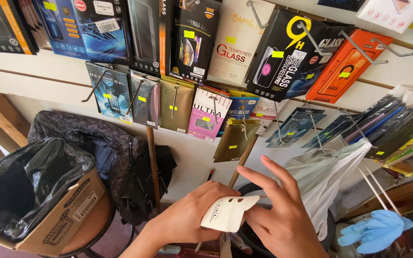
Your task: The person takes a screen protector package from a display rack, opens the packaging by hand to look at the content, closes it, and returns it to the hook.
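Both hands hold one small white card (229,213) low down, in front of the wall (187,157). The left hand (187,220) grips the card from the left side, fingers curled around it. The right hand (278,215) pinches its right edge, with the other fingers spread out. Packs (201,114) hang on hooks on the wall above. A box (68,215) lined with a black bag sits at the bottom left. Blue gloves (374,229) lie at the bottom right.
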